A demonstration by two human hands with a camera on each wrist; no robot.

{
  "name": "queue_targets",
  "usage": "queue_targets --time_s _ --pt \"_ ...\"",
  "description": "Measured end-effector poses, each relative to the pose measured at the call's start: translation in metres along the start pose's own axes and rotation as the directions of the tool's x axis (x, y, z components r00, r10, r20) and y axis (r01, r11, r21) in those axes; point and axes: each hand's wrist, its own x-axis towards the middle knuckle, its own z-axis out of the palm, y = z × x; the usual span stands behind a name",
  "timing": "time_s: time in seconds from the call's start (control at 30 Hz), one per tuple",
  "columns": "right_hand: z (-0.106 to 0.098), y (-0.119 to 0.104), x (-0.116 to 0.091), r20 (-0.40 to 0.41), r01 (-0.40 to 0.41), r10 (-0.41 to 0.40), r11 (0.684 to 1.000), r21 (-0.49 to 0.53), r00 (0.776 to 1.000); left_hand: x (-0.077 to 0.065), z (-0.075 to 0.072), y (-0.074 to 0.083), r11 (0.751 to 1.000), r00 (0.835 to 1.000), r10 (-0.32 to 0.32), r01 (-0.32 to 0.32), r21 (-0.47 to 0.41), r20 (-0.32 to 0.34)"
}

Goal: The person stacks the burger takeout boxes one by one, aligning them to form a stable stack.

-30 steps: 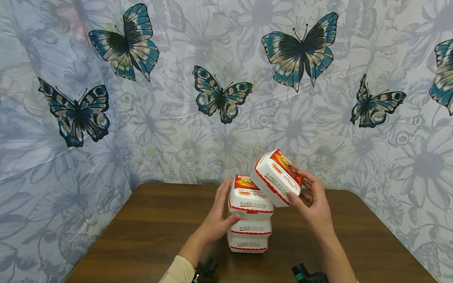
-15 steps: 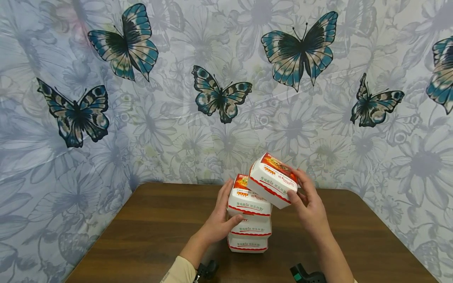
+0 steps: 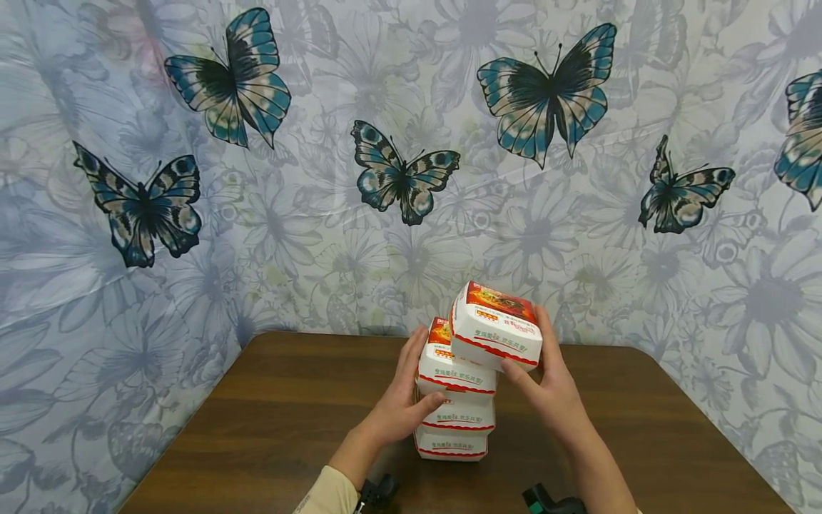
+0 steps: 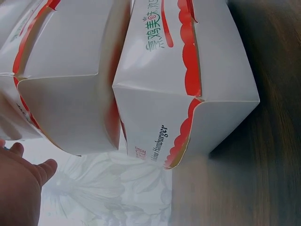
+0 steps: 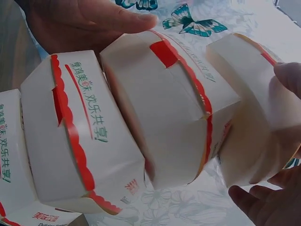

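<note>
Three white hamburger boxes with red scalloped edges form an uneven stack; its top box (image 3: 454,375) carries a red picture on the lid, partly covered. Above its right part, my right hand (image 3: 554,389) holds a fourth hamburger box (image 3: 497,328), slightly tilted, with the thumb at the lower front and the fingers at the right side. My left hand (image 3: 398,400) lies along the stack's left side, fingers extended and thumb across the front. The right wrist view shows the left thumb (image 5: 127,19) at the third box. In the left wrist view, the bottom box (image 4: 160,70) meets the tabletop.
The stack stands on a dark wooden table (image 3: 289,400). A pale floral wall covering (image 3: 308,250) with teal butterflies rises behind the table. A black wrist device (image 3: 375,492) sits on the left wrist, another (image 3: 552,500) shows by the right wrist.
The held hamburger box has come nearer to level and slightly left over the stack, with my right hand moving left along with it. My left hand has barely shifted.
</note>
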Motion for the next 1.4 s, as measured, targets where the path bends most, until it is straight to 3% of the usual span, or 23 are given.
queue_targets --time_s 0.3,0.83,1.4 --pt "0.009 0.006 0.001 -0.013 0.112 -0.112 0.992 -0.05 0.994 -0.001 0.002 -0.001 1.0 1.0 0.002 -0.002 0.027 0.006" --pt "0.016 0.009 0.002 0.02 0.12 -0.119 0.991 -0.065 0.993 -0.003 0.003 -0.003 0.996 0.998 0.069 -0.069 0.05 -0.001" --pt "0.02 0.011 0.005 0.042 0.125 -0.123 0.991 -0.051 0.992 -0.002 0.003 -0.004 0.998 0.999 0.044 -0.044 0.04 -0.002"
